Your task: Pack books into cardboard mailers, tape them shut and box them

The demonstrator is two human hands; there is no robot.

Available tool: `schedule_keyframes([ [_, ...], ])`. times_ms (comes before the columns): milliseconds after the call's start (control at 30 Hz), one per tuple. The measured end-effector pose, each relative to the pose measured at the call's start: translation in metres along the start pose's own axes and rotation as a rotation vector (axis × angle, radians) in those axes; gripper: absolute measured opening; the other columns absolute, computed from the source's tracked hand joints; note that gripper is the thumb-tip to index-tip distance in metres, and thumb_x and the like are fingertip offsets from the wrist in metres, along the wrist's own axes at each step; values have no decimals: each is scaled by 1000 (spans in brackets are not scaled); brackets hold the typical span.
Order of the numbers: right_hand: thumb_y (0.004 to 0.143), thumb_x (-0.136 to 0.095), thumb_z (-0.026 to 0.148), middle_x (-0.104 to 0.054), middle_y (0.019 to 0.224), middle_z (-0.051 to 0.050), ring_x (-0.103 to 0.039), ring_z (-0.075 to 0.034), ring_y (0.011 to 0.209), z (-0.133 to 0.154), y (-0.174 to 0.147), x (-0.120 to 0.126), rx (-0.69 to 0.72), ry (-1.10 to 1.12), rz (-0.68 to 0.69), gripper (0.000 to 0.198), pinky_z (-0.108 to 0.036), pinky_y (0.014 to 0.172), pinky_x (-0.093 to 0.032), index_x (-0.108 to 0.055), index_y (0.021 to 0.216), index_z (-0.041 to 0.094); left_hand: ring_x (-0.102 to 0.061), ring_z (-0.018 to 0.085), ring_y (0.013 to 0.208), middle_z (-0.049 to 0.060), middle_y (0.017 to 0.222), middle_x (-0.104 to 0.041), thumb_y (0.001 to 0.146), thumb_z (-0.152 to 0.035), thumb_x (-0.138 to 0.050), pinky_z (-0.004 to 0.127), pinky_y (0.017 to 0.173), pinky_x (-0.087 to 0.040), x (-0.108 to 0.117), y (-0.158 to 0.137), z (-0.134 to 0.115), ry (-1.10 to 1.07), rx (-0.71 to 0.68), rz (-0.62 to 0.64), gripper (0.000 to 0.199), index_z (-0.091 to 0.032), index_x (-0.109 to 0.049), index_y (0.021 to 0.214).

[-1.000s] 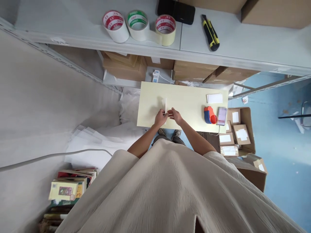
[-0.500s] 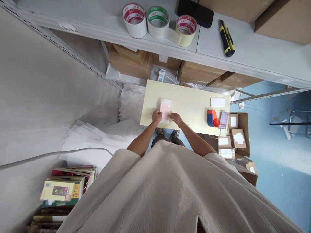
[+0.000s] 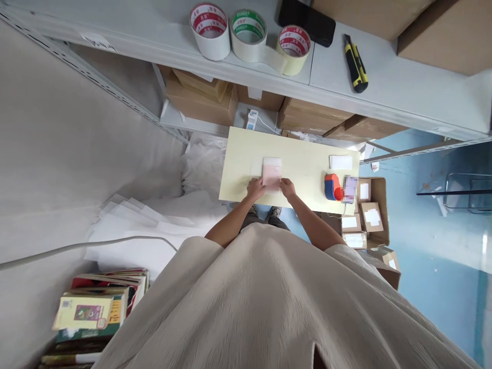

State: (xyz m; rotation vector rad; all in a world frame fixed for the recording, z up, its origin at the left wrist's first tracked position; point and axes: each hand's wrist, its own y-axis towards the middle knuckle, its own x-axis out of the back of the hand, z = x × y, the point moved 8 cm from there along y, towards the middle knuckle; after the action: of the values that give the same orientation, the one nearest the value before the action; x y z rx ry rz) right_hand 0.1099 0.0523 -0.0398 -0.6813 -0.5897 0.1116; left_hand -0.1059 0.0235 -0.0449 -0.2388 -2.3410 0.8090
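A flat, pink, book-shaped item (image 3: 272, 174) lies on the pale yellow table (image 3: 303, 164), with a whitish band along its far end. What looks like a thin see-through sheet (image 3: 255, 168) extends to its left; its outline is faint. My left hand (image 3: 256, 188) is closed at the item's near left edge. At the near right corner, my right hand (image 3: 287, 187) pinches the edge. The fingertips are too small to show whether they grip the item itself or a wrapping around it.
On the table's right stand a red and blue tape dispenser (image 3: 332, 187), a blurred phone-like device (image 3: 349, 188) and white cards (image 3: 341, 162). A shelf (image 3: 246, 77) beyond carries tape rolls (image 3: 248, 38) and a utility knife (image 3: 355, 64). Boxes (image 3: 372, 218) sit right; books (image 3: 90, 312) are stacked lower left.
The pink item has shifted right across the table, and both hands have moved right with it. My left hand now reaches further over the sheet at its left side.
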Motion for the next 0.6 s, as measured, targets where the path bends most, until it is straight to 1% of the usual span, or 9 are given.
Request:
schedule_keyframes([
  [67, 92, -63, 40, -82, 130, -14, -77, -27, 112, -7, -1, 13, -64, -19, -68, 48, -41, 104, -62, -76, 134, 20, -68, 38, 139, 16, 140, -75, 99, -32, -77, 49, 119, -53, -6, -2, -7, 0, -16, 18, 48, -28, -74, 147],
  [100, 92, -63, 39, -82, 132, -14, -77, -27, 115, -9, -1, 18, -79, -27, -84, 48, -41, 105, -62, -76, 133, 20, -68, 38, 141, 16, 141, -75, 100, -28, -75, 50, 121, -53, -7, -3, -10, -7, -25, 2, 49, -28, -72, 149],
  [200, 91, -65, 40, -82, 134, -14, -76, -28, 121, -10, -2, 24, -65, -30, -81, 49, -40, 105, -62, -77, 134, 21, -69, 35, 141, 19, 149, -74, 102, -13, -64, 49, 124, -53, -6, -7, -22, -54, -78, -70, 54, -24, -69, 154],
  [267, 89, -66, 40, -83, 132, -14, -77, -28, 118, -10, -3, 24, -71, 9, -72, 51, -40, 103, -63, -76, 136, 21, -72, 32, 139, 20, 150, -75, 102, -8, -58, 46, 124, -54, -9, -9, -28, -91, -115, -66, 56, -21, -67, 156],
  [400, 86, -69, 37, -84, 130, -13, -78, -26, 113, -10, -6, 19, -130, 153, -40, 56, -38, 98, -62, -73, 139, 20, -74, 31, 139, 20, 155, -74, 104, -11, -59, 44, 123, -56, -14, -13, -30, -106, -100, -27, 55, -19, -65, 158],
  [500, 85, -73, 36, -84, 129, -14, -78, -26, 114, -6, -10, 20, -154, 237, -40, 52, -36, 98, -60, -73, 135, 20, -73, 31, 144, 20, 158, -73, 106, -14, -60, 45, 124, -55, -14, -15, -30, -96, -89, -14, 52, -20, -65, 158],
  [600, 89, -74, 41, -85, 122, -12, -80, -25, 111, 0, -13, 22, -176, 306, -33, 46, -35, 94, -60, -73, 131, 22, -73, 32, 144, 19, 159, -72, 109, -20, -63, 43, 123, -56, -11, -16, -31, -117, -79, -11, 46, -22, -66, 154],
])
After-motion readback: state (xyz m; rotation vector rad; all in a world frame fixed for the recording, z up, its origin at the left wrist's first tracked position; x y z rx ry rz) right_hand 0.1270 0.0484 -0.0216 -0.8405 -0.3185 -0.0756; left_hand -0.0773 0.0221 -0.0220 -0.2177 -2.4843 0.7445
